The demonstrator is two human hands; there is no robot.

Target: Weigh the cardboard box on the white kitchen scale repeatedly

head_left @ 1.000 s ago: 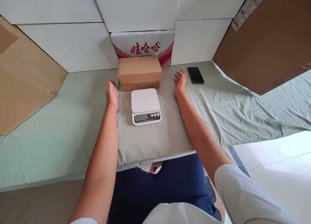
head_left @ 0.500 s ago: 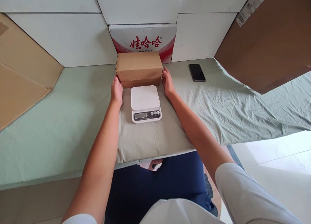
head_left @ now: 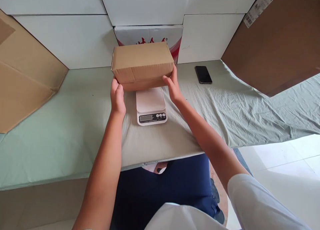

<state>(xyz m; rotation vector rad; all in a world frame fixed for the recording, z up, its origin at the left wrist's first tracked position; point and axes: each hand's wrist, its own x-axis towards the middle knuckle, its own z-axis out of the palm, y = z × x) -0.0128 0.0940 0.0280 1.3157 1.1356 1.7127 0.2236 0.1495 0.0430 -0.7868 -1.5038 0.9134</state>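
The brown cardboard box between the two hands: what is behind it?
Behind the cardboard box, a white and red carton shows above and to the right. The rest, including most of its red lettering, is covered and cannot be seen.

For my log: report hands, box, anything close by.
Left hand, right hand: on small brown box, either side. Box held up, hiding the far edge of white scale. Black phone lies off to the right.
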